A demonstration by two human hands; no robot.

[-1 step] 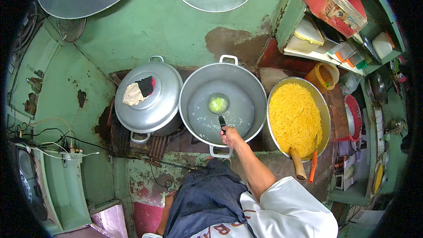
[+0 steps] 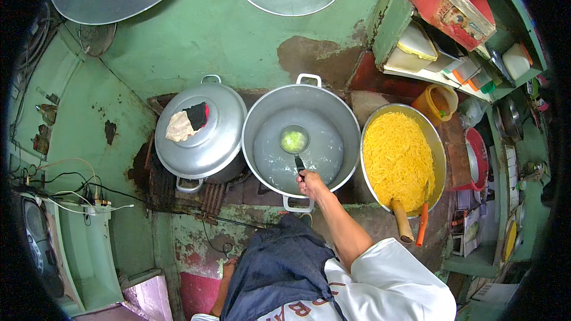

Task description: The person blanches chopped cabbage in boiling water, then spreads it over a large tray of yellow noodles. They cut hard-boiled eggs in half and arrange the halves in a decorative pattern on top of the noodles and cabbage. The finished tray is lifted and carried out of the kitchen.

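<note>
My right hand [image 2: 310,184] is closed round the black handle of a small round strainer [image 2: 302,163]. The bowl of the strainer holds pale green pieces [image 2: 294,141] and sits inside a large grey metal pot [image 2: 256,113], at the bubbling water [image 2: 267,151]. Down by my left side, partly covered by my dark apron [image 2: 279,267], is my left hand [image 2: 229,266]; its fingers cannot be made out. To the right of the pot stands a wide metal basin [image 2: 441,154] full of yellow noodles [image 2: 398,154]. A wooden handle [image 2: 402,221] and an orange handle [image 2: 422,224] stick out over its near rim.
Left of the open pot, a second pot has a domed lid [image 2: 202,157] with cloths [image 2: 184,123] on it. An orange-yellow container [image 2: 437,104] stands behind the basin. Shelves with tubs [image 2: 410,50] are at the right; cables [image 2: 89,196] hang at the left.
The bubbles on the water have shifted slightly. My right hand and the strainer keep practically the same place.
</note>
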